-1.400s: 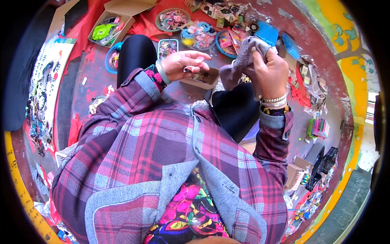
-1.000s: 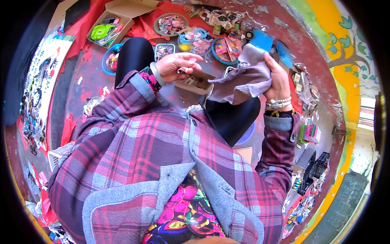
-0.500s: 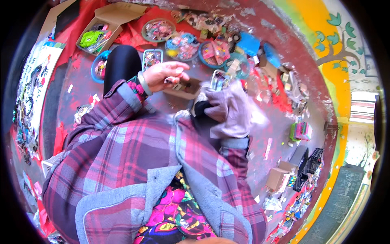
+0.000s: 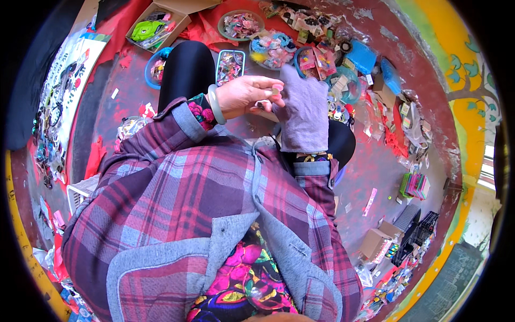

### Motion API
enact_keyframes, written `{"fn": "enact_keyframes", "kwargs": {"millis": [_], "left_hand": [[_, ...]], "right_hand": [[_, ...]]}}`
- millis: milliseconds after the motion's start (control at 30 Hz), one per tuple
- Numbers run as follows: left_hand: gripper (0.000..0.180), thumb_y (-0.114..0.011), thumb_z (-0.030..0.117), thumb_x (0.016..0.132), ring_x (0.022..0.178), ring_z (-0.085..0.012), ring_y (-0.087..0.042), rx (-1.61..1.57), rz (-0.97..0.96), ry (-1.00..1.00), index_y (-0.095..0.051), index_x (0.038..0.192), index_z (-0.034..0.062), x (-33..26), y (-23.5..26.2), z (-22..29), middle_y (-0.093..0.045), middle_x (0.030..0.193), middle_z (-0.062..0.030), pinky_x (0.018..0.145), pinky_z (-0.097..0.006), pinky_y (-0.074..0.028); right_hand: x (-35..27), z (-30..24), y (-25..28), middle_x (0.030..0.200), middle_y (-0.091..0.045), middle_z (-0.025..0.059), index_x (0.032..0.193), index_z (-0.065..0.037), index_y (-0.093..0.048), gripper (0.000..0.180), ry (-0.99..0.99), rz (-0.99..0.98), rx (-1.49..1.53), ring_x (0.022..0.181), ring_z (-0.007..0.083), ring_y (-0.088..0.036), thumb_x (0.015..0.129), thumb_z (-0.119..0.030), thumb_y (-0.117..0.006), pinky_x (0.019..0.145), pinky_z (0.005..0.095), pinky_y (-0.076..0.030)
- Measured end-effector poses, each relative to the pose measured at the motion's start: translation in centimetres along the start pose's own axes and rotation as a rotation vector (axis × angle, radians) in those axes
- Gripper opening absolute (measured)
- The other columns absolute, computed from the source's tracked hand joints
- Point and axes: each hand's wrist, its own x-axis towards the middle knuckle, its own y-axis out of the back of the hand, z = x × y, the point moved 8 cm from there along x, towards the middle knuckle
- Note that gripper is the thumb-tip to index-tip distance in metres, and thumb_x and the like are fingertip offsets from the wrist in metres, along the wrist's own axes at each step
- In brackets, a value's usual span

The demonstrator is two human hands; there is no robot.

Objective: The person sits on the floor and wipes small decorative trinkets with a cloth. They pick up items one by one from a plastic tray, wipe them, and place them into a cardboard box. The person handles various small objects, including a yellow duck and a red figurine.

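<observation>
My left hand [image 4: 244, 97] reaches in above my lap, a pale bangle [image 4: 216, 104] round its wrist. Its thumb and fingers are pinched together by a tiny pinkish bit at the tips, too small to name. Beside it, on the right, a greyish-purple cloth mitt [image 4: 304, 118] covers my right hand up to the wrist. The mitt points away from me, its upper edge forming two bumps. Inside it my fingers are hidden. The fingertips of my left hand are close to the mitt's left side; whether they touch it I cannot tell.
Beyond my knees stand a tray of small trinkets [image 4: 230, 66], round baskets of hair accessories [image 4: 272, 51] and a cardboard box [image 4: 182, 22] with a green item. Blue containers [image 4: 361, 57] stand far right. Right of me are a black crate [image 4: 406, 219] and small boxes [image 4: 374, 244].
The mitt-covered right hand has swung upright and come close to my left hand. My left fingers, spread apart before, have closed into a pinch. The whole view has shifted somewhat.
</observation>
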Motion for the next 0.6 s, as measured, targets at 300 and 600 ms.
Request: {"fn": "enact_keyframes", "kwargs": {"millis": [300, 600], "left_hand": [[0.019, -0.052, 0.017, 0.088, 0.062, -0.0061, -0.056, 0.294, 0.121, 0.093, -0.047, 0.102, 0.0047, 1.9, 0.2, -2.5, -0.061, 0.097, -0.0081, 0.048, -0.018, -0.037], [0.010, -0.051, 0.014, 0.086, 0.048, -0.0055, -0.053, 0.455, 0.192, 0.158, -0.053, 0.087, 0.0042, 2.2, -0.3, -3.6, -0.064, 0.072, -0.0055, 0.038, -0.017, -0.034]], "right_hand": [[-3.3, 1.4, -2.0, 0.082, -0.058, 0.0113, 0.091, -0.002, -0.056, 0.022, -0.511, 0.021, 1.131, 0.075, 0.0240, -0.058, 0.071, -0.008, -0.061, 0.065, 0.0322, -0.046], [-4.2, 1.1, -1.1, 0.081, -0.060, 0.0112, 0.097, -0.004, -0.057, 0.035, -0.051, 0.154, 0.117, 0.074, 0.0275, -0.059, 0.065, -0.015, -0.064, 0.064, 0.0362, -0.045]]}}
